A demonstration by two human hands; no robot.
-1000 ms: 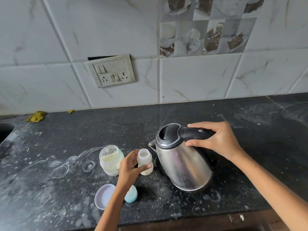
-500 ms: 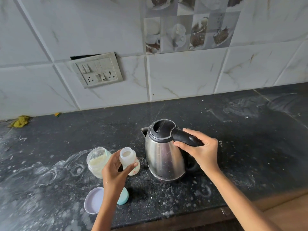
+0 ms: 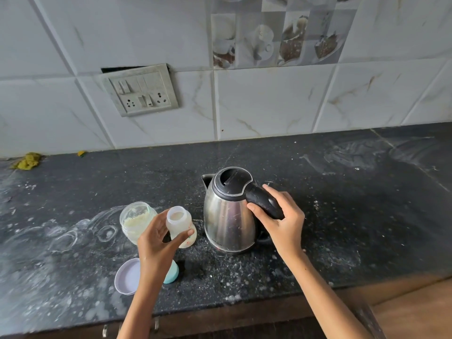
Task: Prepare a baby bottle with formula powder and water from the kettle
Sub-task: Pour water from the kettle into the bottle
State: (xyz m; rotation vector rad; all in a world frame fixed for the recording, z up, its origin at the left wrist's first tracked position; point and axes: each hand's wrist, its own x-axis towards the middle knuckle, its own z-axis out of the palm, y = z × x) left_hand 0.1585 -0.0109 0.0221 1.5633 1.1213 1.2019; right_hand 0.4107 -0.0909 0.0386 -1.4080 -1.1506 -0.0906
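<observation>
Worktop (image 3: pixel 342 216): dark speckled stone, smeared with white powder and ring marks. Standing on it: steel kettle (image 3: pixel 228 223), upright; open jar (image 3: pixel 137 221) of pale powder; lilac lid (image 3: pixel 127 276) near front edge; teal cap (image 3: pixel 172 274) beside it. Yellow rag (image 3: pixel 28 161) at back left.

Black speckled worktop (image 3: pixel 342 216), white marbled tiles (image 3: pixel 269 106).
Steel kettle (image 3: pixel 227 221) with black lid and handle; milky bottle (image 3: pixel 181 223); clear jar (image 3: pixel 134 216) of cream powder; lilac lid (image 3: pixel 127 276); teal cap (image 3: pixel 172 274); yellow rag (image 3: pixel 28 161).
</observation>
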